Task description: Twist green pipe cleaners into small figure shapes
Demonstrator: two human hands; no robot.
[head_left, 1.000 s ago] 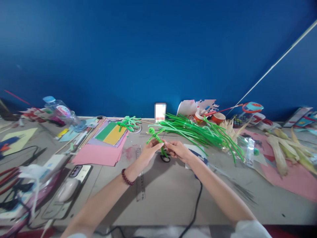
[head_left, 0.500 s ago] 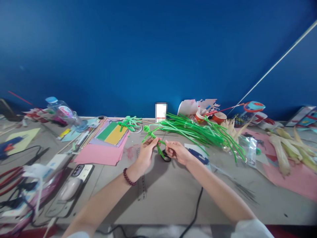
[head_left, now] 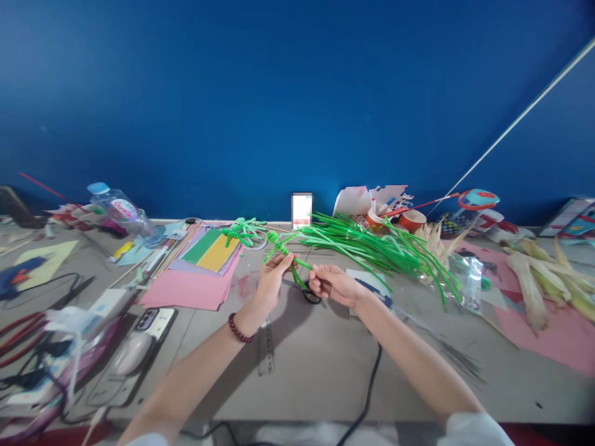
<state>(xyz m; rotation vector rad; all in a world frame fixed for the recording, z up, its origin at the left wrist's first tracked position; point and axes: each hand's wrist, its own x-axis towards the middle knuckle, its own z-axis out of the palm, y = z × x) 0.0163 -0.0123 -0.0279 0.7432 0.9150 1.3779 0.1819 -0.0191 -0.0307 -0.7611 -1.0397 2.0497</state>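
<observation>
Between my hands is a green pipe cleaner figure (head_left: 280, 246), with a round coiled head, a wrapped body and thin limbs. My left hand (head_left: 273, 272) pinches it around the body. My right hand (head_left: 335, 284) pinches the end of one green pipe cleaner strand that runs out from the figure to the right. Other strands hang down below the body. Just under the fingers lie black-handled scissors (head_left: 311, 297), partly hidden. A clear ruler (head_left: 266, 353) rests on the table below my left hand.
Loose green pipe cleaners (head_left: 372, 244) spread behind my right hand, and another green pipe cleaner piece (head_left: 246, 231) sits back left. Pink paper (head_left: 186, 290), a phone (head_left: 158, 322), a mouse (head_left: 134, 353) and a bottle (head_left: 116, 207) are left. A blue glue gun (head_left: 374, 291) and corn husks (head_left: 530, 279) lie right.
Both hands have shifted slightly left with the figure. The strand in my right hand now stretches straighter, and the figure's head has tipped a little left.
</observation>
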